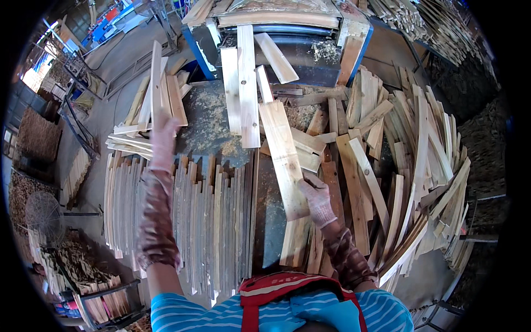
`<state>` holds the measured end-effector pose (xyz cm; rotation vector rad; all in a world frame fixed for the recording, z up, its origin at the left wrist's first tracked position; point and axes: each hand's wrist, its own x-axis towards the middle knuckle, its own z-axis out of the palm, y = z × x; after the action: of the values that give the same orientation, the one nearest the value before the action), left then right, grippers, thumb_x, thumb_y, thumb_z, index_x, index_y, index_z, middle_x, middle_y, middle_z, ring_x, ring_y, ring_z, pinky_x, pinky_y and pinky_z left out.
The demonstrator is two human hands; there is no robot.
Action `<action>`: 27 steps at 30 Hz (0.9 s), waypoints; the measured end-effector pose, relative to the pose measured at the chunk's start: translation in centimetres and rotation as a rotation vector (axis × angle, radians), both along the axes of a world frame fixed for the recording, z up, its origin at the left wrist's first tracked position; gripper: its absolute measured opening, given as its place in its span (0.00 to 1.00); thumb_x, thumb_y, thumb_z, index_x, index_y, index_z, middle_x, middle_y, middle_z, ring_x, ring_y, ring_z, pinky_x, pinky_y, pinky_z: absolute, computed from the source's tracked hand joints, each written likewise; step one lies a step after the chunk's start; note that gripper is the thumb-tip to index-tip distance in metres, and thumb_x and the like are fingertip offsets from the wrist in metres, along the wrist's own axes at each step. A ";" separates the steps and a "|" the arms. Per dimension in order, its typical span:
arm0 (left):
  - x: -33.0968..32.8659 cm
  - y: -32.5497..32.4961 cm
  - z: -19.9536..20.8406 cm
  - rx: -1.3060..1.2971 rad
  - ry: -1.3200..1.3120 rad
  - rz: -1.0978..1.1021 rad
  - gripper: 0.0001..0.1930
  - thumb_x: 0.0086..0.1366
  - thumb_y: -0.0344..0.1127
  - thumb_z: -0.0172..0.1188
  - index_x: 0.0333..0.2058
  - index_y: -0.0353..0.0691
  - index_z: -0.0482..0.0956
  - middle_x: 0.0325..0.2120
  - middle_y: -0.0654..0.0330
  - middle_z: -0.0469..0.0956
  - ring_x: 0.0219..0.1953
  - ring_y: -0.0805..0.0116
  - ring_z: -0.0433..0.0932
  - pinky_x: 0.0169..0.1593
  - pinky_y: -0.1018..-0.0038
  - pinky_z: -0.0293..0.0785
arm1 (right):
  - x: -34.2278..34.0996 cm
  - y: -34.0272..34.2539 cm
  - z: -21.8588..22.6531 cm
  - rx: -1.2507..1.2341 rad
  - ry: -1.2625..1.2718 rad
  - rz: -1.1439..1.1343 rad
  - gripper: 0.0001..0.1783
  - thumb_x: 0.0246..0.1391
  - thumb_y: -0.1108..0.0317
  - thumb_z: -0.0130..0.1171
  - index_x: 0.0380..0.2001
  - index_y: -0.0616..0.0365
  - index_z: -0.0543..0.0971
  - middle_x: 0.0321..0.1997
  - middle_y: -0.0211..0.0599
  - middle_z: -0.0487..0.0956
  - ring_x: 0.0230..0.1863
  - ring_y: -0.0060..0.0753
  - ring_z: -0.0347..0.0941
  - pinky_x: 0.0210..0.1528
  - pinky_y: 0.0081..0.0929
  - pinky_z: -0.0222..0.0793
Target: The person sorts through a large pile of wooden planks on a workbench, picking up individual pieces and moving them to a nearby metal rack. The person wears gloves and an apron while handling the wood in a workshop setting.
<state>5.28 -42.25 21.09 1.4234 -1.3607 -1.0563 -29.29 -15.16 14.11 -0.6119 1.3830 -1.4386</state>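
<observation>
The right hand in a pale knit glove [316, 199] is closed on the right edge of one long, flat, pale wood board with a jagged top end [283, 152], in the middle of the frame. The board lies up and to the left from that grip, and most of its length is above the hand. Its long way runs from low down near the hand up toward the big machine with blue sides and a dark metal front [315, 74] at the top. The right hand is the near one; the left hand in a pale glove [163, 141] is well apart, at the left of the frame. The left hand is blurry, by a tall, thin, pale board [156, 83], and I cannot tell if it grips it. I count two hands, one machine, and one board in the right hand. By the machine there are two straight pale boards side by side [248, 88], one slanted pale board [276, 58], and one narrow pale board [264, 83] partly hidden. The row of grey-edged wood boards [213, 221] at lower left and the messy wood pile [376, 171] at right have too many to count.
</observation>
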 end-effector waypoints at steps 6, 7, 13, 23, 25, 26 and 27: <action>-15.0 15.9 -5.8 0.526 0.511 -0.608 0.36 0.64 0.48 0.69 0.65 0.37 0.68 0.60 0.51 0.75 0.61 0.60 0.72 0.66 0.71 0.67 | 3.0 -2.7 -0.5 0.019 -0.181 -0.058 0.17 0.62 0.68 0.65 0.52 0.63 0.83 0.44 0.29 0.84 0.43 0.20 0.78 0.47 0.22 0.75; -16.2 17.4 -7.2 0.674 0.750 -0.515 0.36 0.63 0.48 0.71 0.64 0.35 0.69 0.61 0.50 0.74 0.63 0.60 0.71 0.67 0.71 0.67 | 3.4 -2.8 -0.3 0.032 -0.196 -0.064 0.17 0.62 0.68 0.65 0.52 0.63 0.82 0.44 0.28 0.84 0.43 0.20 0.78 0.47 0.22 0.75; -8.9 6.1 -13.2 0.325 0.354 -0.306 0.29 0.68 0.47 0.62 0.60 0.32 0.70 0.45 0.47 0.80 0.45 0.58 0.82 0.47 0.68 0.83 | 0.9 -1.5 -5.9 0.063 -0.068 0.084 0.22 0.65 0.65 0.63 0.59 0.64 0.78 0.51 0.33 0.82 0.49 0.24 0.78 0.53 0.24 0.76; -8.4 -12.7 -12.0 -0.042 -0.128 -0.268 0.40 0.60 0.39 0.69 0.66 0.34 0.60 0.56 0.48 0.73 0.61 0.49 0.70 0.65 0.59 0.66 | -1.4 0.1 -9.8 0.350 0.047 0.212 0.27 0.65 0.59 0.62 0.61 0.65 0.76 0.55 0.44 0.82 0.55 0.30 0.78 0.59 0.26 0.71; -13.7 -10.4 -17.2 0.196 -0.051 -0.275 0.53 0.61 0.33 0.72 0.74 0.32 0.42 0.70 0.44 0.58 0.67 0.52 0.67 0.66 0.66 0.69 | -1.3 -0.5 -10.0 0.357 0.075 0.267 0.27 0.65 0.58 0.62 0.61 0.66 0.76 0.56 0.45 0.82 0.56 0.31 0.78 0.60 0.26 0.71; -16.7 -9.3 -18.2 0.233 -0.062 -0.169 0.49 0.61 0.32 0.72 0.72 0.31 0.49 0.67 0.44 0.64 0.64 0.53 0.70 0.64 0.67 0.71 | -1.4 -0.7 -9.3 0.322 0.052 0.270 0.28 0.65 0.58 0.61 0.61 0.66 0.76 0.56 0.46 0.82 0.57 0.31 0.77 0.60 0.27 0.71; -18.1 -8.9 -18.8 0.261 -0.071 -0.046 0.44 0.61 0.30 0.71 0.71 0.30 0.55 0.64 0.44 0.69 0.61 0.55 0.74 0.62 0.67 0.73 | -1.7 -1.0 -8.9 0.325 0.091 0.277 0.27 0.66 0.58 0.61 0.61 0.66 0.76 0.57 0.46 0.82 0.57 0.31 0.77 0.60 0.27 0.71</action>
<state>-12.80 -51.18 2.25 1.6381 -1.3484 -1.2605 -30.96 -16.18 5.20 -0.6335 1.4982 -0.9523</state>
